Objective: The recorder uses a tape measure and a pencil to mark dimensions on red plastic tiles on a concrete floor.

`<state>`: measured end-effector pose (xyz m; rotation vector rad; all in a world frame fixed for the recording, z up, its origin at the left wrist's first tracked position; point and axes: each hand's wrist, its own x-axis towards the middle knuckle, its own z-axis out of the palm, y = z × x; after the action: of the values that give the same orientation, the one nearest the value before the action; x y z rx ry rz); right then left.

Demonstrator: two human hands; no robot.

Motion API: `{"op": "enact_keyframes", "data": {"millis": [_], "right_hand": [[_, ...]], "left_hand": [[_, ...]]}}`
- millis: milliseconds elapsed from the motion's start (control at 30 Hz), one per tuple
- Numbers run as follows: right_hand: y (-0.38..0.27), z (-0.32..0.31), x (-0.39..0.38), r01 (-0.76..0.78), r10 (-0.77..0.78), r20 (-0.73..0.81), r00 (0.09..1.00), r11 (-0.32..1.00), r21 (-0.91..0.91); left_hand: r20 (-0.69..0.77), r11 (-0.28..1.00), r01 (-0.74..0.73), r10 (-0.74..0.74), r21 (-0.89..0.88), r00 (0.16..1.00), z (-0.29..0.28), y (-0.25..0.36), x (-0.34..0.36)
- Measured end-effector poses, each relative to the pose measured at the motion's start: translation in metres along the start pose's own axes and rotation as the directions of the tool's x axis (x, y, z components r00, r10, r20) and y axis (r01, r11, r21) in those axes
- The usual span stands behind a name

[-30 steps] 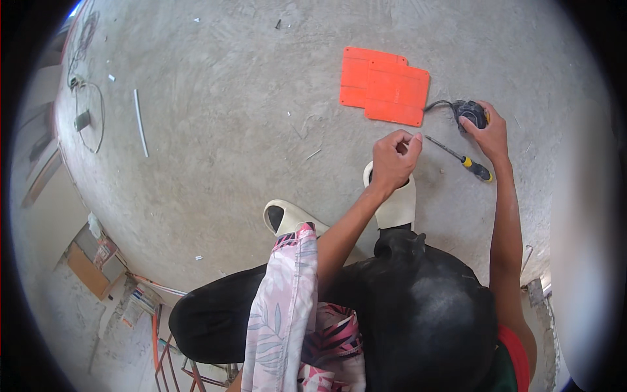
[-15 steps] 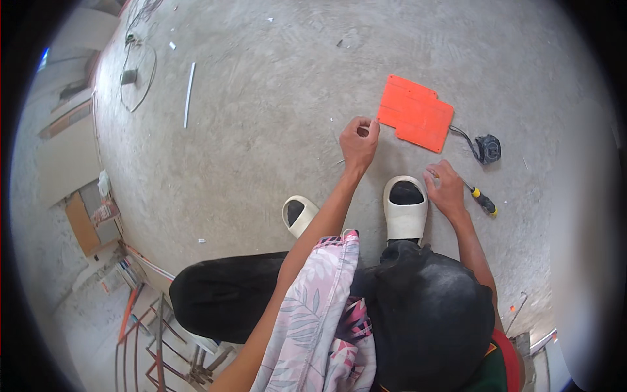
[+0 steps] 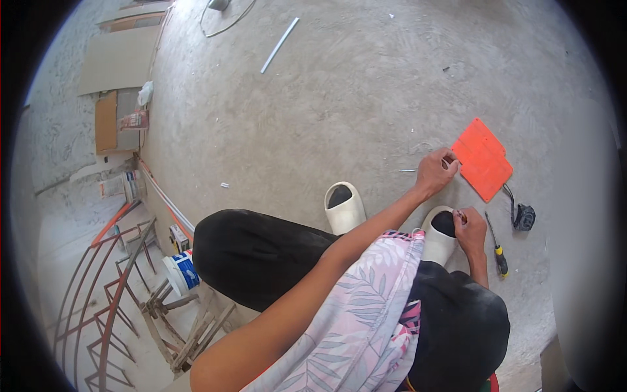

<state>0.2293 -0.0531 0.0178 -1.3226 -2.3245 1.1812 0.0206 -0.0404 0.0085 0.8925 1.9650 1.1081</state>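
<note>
My left hand [image 3: 436,171], its fingers curled, is beside the left edge of two overlapping orange plates [image 3: 482,160] lying on the concrete floor. Lower down, my right hand [image 3: 469,230] is closed near my right white slide [image 3: 438,248]; whatever either hand grips is too small or hidden to name. Right of that hand lie a screwdriver [image 3: 500,260] with a yellow-and-black handle and a black boxy tool [image 3: 523,217], like a tape measure, with a dark strap running toward the plates.
White rod [image 3: 280,45] and cable loop [image 3: 228,25] lie farther off. Along the left are cardboard sheets [image 3: 106,122], long pipes [image 3: 166,197], a white-and-blue bucket [image 3: 181,272], wooden trestle [image 3: 173,320] and rusty metal railing [image 3: 104,313].
My right hand has let go of the black tool and moved down toward my slide. My left hand sits nearer the plates. The view has turned, showing more of the cluttered left side.
</note>
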Motion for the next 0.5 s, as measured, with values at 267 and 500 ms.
{"op": "enact_keyframes", "data": {"millis": [267,500], "right_hand": [[0.006,-0.018,0.007,-0.019,0.017,-0.065,0.998,0.999,-0.028],[-0.022,0.009,0.003,-0.004,0.011,-0.081,0.997,0.996,0.089]], "left_hand": [[-0.206,0.902,-0.187,0.283,0.388,0.937,-0.102,-0.020,0.174],[-0.250,0.587,0.082,0.212,0.805,0.945,-0.365,-0.049,0.288]]}}
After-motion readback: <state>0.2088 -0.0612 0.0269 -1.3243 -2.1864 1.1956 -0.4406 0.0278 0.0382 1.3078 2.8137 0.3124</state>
